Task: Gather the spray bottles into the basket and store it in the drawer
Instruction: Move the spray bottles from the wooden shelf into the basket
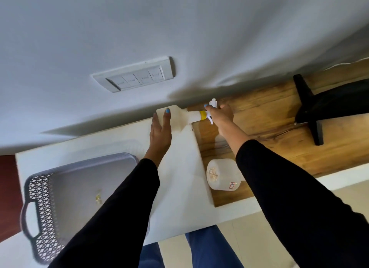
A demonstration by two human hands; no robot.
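No readable text anywhere. The white roll (223,173) on the wooden counter (279,131) carried a small label with a red mark (232,185), too blurred to read. The wall switch plate (133,76) had faint marks on its four switches, not legible either.

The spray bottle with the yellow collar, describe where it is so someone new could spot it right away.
Find the white counter against the wall. At its back edge, where it meets the wooden top, lies the spray bottle, held by the left hand and right hand. Its yellow collar and trigger set it apart from the plain white jar.
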